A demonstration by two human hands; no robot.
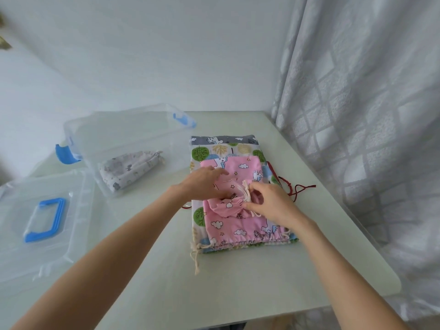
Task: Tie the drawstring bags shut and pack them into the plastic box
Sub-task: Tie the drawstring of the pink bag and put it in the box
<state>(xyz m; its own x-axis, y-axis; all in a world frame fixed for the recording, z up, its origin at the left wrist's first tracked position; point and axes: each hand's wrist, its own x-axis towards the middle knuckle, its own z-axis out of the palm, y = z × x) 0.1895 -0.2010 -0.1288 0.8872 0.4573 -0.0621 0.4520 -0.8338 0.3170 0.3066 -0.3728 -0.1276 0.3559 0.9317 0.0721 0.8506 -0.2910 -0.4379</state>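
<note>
Drawstring bags lie stacked on the table (pixel 238 294); your left hand (pixel 204 184) presses flat on the small pink bag (pixel 226 206) topping the pile, while your right hand's (pixel 271 203) grip pinches its cream cord (pixel 246 194). One grey bag (pixel 126 170) already sits in the plastic box (pixel 100 125). Pull unevenly and the mouth may stay gaping, or the knot could slip loose.

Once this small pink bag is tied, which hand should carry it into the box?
Probably the left hand: the plastic box stands to its side, and it already rests on the small pink bag. The right hand would reach across.
</note>
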